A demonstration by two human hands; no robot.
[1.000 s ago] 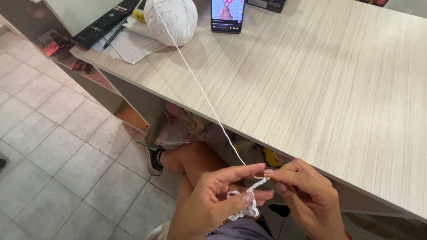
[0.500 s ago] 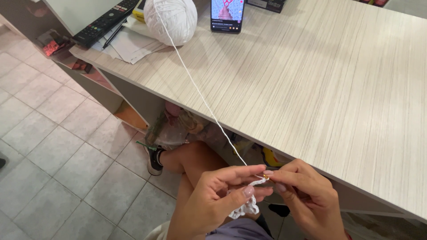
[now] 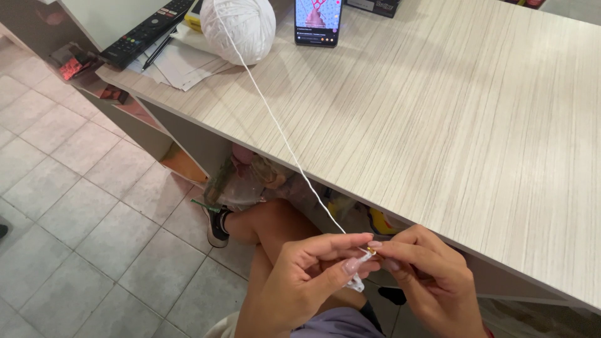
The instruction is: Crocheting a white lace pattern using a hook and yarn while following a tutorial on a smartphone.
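At lower centre, the left hand (image 3: 300,281) pinches the small white crocheted piece (image 3: 357,283) while the right hand (image 3: 432,281) clamps the gold-tipped crochet hook (image 3: 370,250); taut white yarn strand (image 3: 282,134) feeds from the round white yarn ball (image 3: 239,28) on the pale striped wooden surface (image 3: 438,125), upper left.

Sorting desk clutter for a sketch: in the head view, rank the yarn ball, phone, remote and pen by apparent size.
1. Yarn ball
2. Remote, cropped by the frame edge
3. Phone, also cropped, so close to the remote
4. Pen

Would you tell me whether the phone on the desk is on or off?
On: the phone stands upright and its screen glows with a bright picture.
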